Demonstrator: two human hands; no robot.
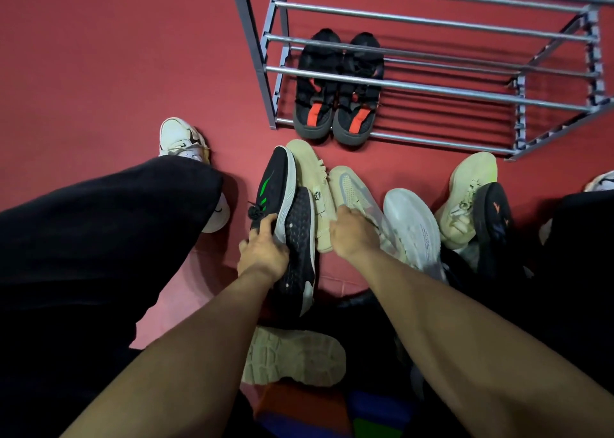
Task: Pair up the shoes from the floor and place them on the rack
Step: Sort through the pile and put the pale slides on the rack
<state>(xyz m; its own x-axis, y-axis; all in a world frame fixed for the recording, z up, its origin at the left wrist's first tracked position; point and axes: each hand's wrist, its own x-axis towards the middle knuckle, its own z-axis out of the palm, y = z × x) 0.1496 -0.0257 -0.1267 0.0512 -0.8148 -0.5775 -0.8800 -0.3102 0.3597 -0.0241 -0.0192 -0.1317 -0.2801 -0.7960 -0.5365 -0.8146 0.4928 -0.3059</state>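
Observation:
A metal shoe rack (432,88) stands at the top right, with a black-and-orange pair (335,85) on its lowest bars. Loose shoes lie in a heap on the red floor before me. My left hand (262,254) grips a black shoe with green stripes (275,185), which lies against a second black shoe showing its dark studded sole (299,238). My right hand (355,235) closes on the collar of a pale cream mesh shoe (352,188). Another cream shoe (309,168) lies between the two hands.
A white shoe (412,228) lies sole-up right of my right hand. Further right, a cream shoe with yellow-green heel (468,191) and a dark shoe with orange marks (495,218). A cream sole (292,354) lies near me. My knees in black trousers flank the heap.

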